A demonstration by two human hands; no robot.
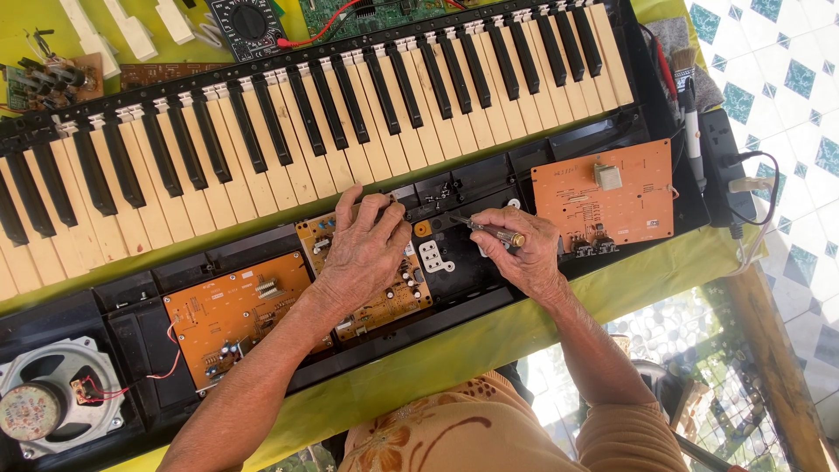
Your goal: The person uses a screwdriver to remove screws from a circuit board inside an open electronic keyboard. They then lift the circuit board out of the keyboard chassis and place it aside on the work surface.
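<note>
An opened electronic keyboard lies across a yellow-green table, its black and cream keys facing away from me. My left hand rests palm down on the middle orange circuit board inside the black case, fingers curled at the board's far edge. My right hand grips a small screwdriver with a brass collar, its tip pointing left toward the black plastic between the boards. The hands are close together, not touching.
Two more orange circuit boards sit in the case, one at left, one at right. A round speaker with red wires lies at bottom left. A multimeter, loose keys and small parts lie behind the keyboard.
</note>
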